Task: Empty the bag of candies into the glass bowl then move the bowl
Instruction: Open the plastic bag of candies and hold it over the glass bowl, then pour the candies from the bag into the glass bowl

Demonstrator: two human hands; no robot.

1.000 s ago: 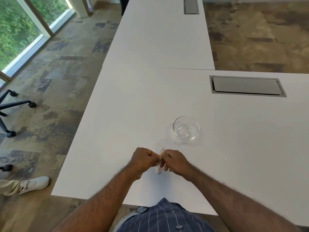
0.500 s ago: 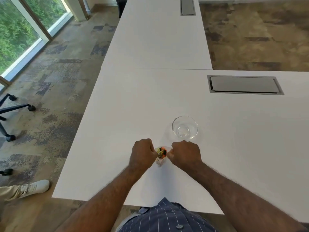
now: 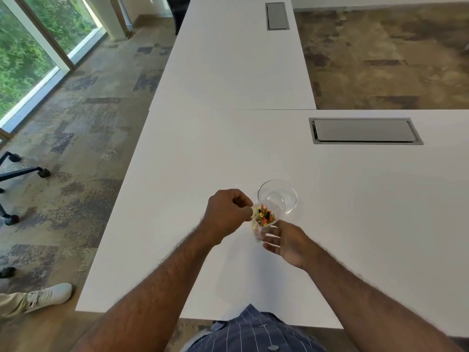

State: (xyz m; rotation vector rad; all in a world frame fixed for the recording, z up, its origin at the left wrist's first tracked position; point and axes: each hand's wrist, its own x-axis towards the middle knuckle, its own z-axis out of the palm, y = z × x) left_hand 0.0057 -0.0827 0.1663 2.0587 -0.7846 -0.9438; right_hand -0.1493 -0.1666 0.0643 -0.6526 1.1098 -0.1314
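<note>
Carpet (image 3: 76, 128) in mottled brown and grey fills the left of the frame, with windows (image 3: 30, 47) at upper left, a chair base (image 3: 15, 174) at the left edge and another person's white shoe (image 3: 50, 295) at lower left. None of it bears on the task.

Moving right, the white table (image 3: 203, 153) takes up the middle of the frame. Just below centre, the left hand (image 3: 225, 212) is curled nearly closed, thumb and fingertips pinching the left edge of the candy bag (image 3: 262, 219). The bag is small and clear, its mouth spread open toward the camera, so that orange, yellow and dark candies show inside. It is held above the table, right at the near rim of the glass bowl (image 3: 277, 196), probably to make the tip into the bowl a short one.

The right hand (image 3: 284, 242) sits just below and right of the bag, palm turned partly up, fingers loosely bent. Its fingertips touch the bag's lower right side; whether they grip it or only support it cannot be told. Holding it from both sides likely keeps the mouth wide and steadies the bottom for lifting.

The bowl stands upright and looks empty, so pouring has not begun.

Farther right, a grey cable hatch (image 3: 365, 130) lies flush in the table, well apart from the bowl.

No brand, label or readable writing shows on the bag, the bowl or anything else.
</note>
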